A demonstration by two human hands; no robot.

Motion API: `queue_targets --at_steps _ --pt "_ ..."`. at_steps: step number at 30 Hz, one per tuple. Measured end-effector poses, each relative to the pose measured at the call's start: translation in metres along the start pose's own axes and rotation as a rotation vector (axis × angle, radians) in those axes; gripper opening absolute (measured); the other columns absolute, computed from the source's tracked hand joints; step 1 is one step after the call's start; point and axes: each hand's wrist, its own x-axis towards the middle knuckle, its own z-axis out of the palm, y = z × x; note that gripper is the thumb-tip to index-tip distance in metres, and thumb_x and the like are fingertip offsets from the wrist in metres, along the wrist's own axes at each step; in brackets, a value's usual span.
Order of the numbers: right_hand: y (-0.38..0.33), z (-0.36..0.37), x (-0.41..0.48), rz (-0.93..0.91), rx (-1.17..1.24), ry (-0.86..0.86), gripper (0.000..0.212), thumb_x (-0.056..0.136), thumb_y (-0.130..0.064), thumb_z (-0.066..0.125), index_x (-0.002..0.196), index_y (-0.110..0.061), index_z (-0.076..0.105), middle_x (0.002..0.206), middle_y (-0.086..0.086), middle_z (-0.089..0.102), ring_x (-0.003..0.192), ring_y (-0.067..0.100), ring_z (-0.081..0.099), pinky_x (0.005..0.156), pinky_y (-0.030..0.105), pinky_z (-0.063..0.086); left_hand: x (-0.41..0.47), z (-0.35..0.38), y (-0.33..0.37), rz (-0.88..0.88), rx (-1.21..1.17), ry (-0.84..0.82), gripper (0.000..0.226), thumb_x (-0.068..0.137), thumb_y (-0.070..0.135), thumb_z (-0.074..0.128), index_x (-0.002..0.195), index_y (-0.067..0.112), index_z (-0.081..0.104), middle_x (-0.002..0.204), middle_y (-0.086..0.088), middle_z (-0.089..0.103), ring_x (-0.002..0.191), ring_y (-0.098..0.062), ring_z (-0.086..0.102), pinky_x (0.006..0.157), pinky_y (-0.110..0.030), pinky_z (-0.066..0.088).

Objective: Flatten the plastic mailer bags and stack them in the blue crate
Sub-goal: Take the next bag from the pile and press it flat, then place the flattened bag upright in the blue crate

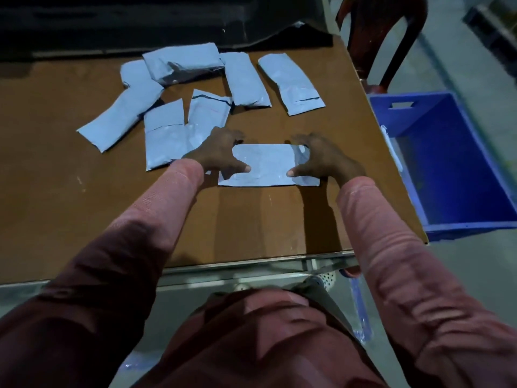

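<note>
A grey plastic mailer bag (267, 166) lies flat and crosswise on the brown table (70, 208), near its middle. My left hand (221, 154) rests on the bag's left end and my right hand (321, 158) on its right end, fingers spread, thumbs pressing on top. Several more grey mailer bags (181, 64) lie scattered and partly overlapping farther back on the table. The blue crate (447, 169) stands on the floor beside the table's right edge; I see no bags in it.
A dark red chair (383, 32) stands beyond the table's far right corner. Something dark runs along the back edge of the table. Grey floor shows to the right and below the near table edge.
</note>
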Motion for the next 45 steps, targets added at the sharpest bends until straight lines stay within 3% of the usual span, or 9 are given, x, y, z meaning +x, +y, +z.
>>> queue_targets --at_steps 4,5,8,13,17,25,31,37,45 --pt "-0.010 -0.016 -0.006 0.039 0.023 -0.031 0.094 0.061 -0.044 0.097 0.143 -0.027 0.053 0.143 0.001 0.050 0.126 0.030 0.050 0.093 0.043 0.053 0.002 -0.014 0.011 -0.012 -0.088 -0.037 0.045 0.067 0.039 0.097 0.090 0.012 0.070 0.090 -0.006 0.066 0.095 -0.030 0.064 0.067 -0.034 0.052" --pt "-0.011 -0.022 -0.007 0.043 0.062 -0.045 0.088 0.062 -0.040 0.098 0.138 -0.023 0.058 0.136 -0.001 0.055 0.122 0.027 0.054 0.088 0.039 0.054 0.002 -0.019 0.015 0.001 -0.118 -0.057 0.043 0.067 0.035 0.097 0.088 0.011 0.070 0.088 -0.006 0.067 0.089 -0.027 0.066 0.066 -0.036 0.054" --pt "-0.002 -0.045 -0.013 0.012 0.156 -0.029 0.061 0.061 -0.033 0.098 0.113 -0.020 0.068 0.115 -0.005 0.067 0.108 0.021 0.063 0.079 0.034 0.055 0.008 -0.040 0.032 0.077 -0.136 -0.072 0.038 0.068 0.026 0.097 0.094 0.014 0.071 0.095 -0.003 0.071 0.091 -0.021 0.067 0.070 -0.032 0.056" --pt "0.035 -0.079 -0.037 0.005 0.156 0.267 0.041 0.067 -0.036 0.093 0.096 -0.026 0.066 0.105 -0.003 0.070 0.104 0.016 0.065 0.081 0.033 0.053 0.052 -0.065 0.089 0.268 -0.023 0.035 0.033 0.070 0.015 0.095 0.093 0.019 0.073 0.097 0.002 0.072 0.095 -0.016 0.066 0.075 -0.021 0.047" --pt "0.080 -0.104 -0.068 0.142 0.147 0.481 0.035 0.073 -0.036 0.085 0.104 -0.028 0.072 0.097 -0.009 0.072 0.093 0.012 0.065 0.068 0.028 0.043 0.102 -0.061 0.159 0.429 0.050 0.113 0.029 0.076 0.008 0.087 0.103 0.012 0.079 0.102 -0.005 0.077 0.098 -0.023 0.069 0.083 -0.035 0.055" --pt "0.192 -0.132 -0.107 0.391 0.194 0.790 0.043 0.072 -0.042 0.079 0.110 -0.022 0.078 0.106 0.000 0.078 0.101 0.023 0.072 0.081 0.040 0.057 0.198 -0.015 0.307 0.716 0.281 0.163 0.029 0.075 0.018 0.084 0.104 0.020 0.082 0.101 -0.010 0.079 0.097 -0.032 0.071 0.080 -0.038 0.053" --pt "0.281 -0.137 -0.101 0.504 0.177 0.813 0.033 0.082 -0.032 0.076 0.115 -0.028 0.076 0.106 -0.001 0.078 0.102 0.025 0.070 0.079 0.037 0.053 0.279 0.041 0.401 0.823 0.386 0.157 0.035 0.079 0.012 0.076 0.111 0.027 0.080 0.105 -0.005 0.074 0.111 -0.028 0.058 0.087 -0.038 0.036" --pt "0.373 -0.105 -0.048 0.630 0.256 0.718 0.044 0.079 -0.043 0.058 0.117 -0.031 0.073 0.100 0.007 0.075 0.099 0.032 0.068 0.079 0.040 0.055 0.379 0.121 0.435 0.876 0.467 0.095 0.032 0.077 0.000 0.078 0.100 0.020 0.083 0.103 -0.017 0.070 0.098 -0.038 0.065 0.077 -0.046 0.056" --pt "0.444 -0.022 0.039 0.755 0.364 0.623 0.024 0.083 -0.019 0.069 0.107 -0.020 0.075 0.089 0.017 0.073 0.090 0.041 0.066 0.075 0.043 0.053 0.459 0.236 0.402 0.874 0.579 -0.146 0.050 0.066 -0.013 0.070 0.111 0.008 0.077 0.108 -0.015 0.075 0.107 -0.042 0.062 0.081 -0.051 0.056"
